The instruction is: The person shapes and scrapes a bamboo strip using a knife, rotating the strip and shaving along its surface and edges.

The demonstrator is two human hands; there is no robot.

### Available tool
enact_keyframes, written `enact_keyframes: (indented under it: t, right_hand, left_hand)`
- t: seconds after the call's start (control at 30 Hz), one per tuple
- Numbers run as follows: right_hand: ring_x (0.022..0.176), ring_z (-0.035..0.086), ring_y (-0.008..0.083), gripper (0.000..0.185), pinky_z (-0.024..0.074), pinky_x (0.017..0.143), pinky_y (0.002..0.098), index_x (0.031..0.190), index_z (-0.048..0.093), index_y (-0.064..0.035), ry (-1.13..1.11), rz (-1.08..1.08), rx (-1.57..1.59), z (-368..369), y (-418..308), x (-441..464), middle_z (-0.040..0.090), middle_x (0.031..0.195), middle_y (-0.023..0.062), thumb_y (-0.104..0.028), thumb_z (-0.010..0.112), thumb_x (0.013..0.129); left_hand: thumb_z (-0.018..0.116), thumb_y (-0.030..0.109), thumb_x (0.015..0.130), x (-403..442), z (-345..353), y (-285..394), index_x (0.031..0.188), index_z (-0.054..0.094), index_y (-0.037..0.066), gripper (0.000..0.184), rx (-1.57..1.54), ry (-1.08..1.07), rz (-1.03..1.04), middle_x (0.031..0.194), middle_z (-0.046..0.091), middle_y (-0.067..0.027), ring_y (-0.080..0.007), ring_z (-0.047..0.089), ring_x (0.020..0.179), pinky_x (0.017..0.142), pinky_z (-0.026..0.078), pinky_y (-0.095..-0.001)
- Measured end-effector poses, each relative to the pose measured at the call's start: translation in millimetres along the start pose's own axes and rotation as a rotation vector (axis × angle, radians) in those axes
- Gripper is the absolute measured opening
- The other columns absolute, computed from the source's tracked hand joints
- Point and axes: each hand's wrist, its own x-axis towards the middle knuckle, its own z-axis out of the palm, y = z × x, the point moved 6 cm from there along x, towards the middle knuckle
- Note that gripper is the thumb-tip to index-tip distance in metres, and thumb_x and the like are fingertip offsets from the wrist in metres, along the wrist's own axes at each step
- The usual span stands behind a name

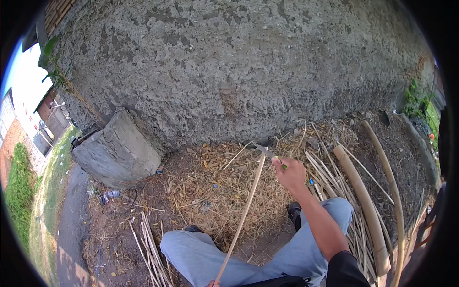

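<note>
My right hand (289, 172) is closed round the green-and-yellow handle of a knife (263, 150), whose blade points up and left. The blade lies at the upper end of a long, pale bamboo strip (246, 208). That strip slants down between my knees to the bottom edge, where my left hand (213, 284) grips its lower end. Only a few fingers of my left hand show. Thin shavings (210, 191) cover the ground under the strip.
Split bamboo strips (153, 253) lie at the lower left. More strips (351, 215) and thick bamboo poles (362, 205) lie to my right. A concrete block (117, 150) stands at left against a rough wall (229, 71). My jeans-clad legs (201, 256) are bent.
</note>
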Motion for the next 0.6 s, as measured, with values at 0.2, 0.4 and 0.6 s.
enact_keyframes:
  t: [0.2, 0.4, 0.6]
  right_hand:
    - [0.046, 0.057, 0.0235, 0.021, 0.0398, 0.041, 0.0376, 0.091, 0.074, -0.0056, -0.116, -0.260, 0.176, 6.6, -47.7, -37.8, 0.061, 0.060, 0.0082, -0.026, 0.068, 0.093]
    - [0.046, 0.056, 0.0214, 0.017, 0.0422, 0.041, 0.0364, 0.100, 0.072, -0.0036, -0.362, -0.541, 0.298, 11.9, -99.1, -101.6, 0.061, 0.066, 0.0075, -0.018, 0.069, 0.091]
    - [0.045, 0.056, 0.0210, 0.015, 0.0421, 0.040, 0.0346, 0.097, 0.072, -0.0033, -0.201, -0.374, 0.228, 2.5, -76.6, -64.2, 0.061, 0.066, 0.0068, -0.016, 0.070, 0.090]
  left_hand:
    - [0.061, 0.022, 0.097, 4.7, -6.5, 0.2, 0.109, 0.070, -0.003, 0.029, -0.043, 0.001, -0.084, 0.059, 0.048, -0.0064, -0.0077, 0.047, 0.061, 0.054, 0.044, -0.0315]
    - [0.061, 0.019, 0.097, 13.5, -8.2, 0.9, 0.108, 0.070, -0.003, 0.027, -0.090, 0.050, -0.028, 0.057, 0.046, -0.0065, -0.0087, 0.045, 0.058, 0.052, 0.042, -0.0321]
    - [0.062, 0.021, 0.097, 10.8, -6.2, 8.0, 0.107, 0.070, -0.004, 0.028, -0.029, 0.040, 0.061, 0.056, 0.048, -0.0088, -0.0087, 0.046, 0.055, 0.050, 0.040, -0.0322]
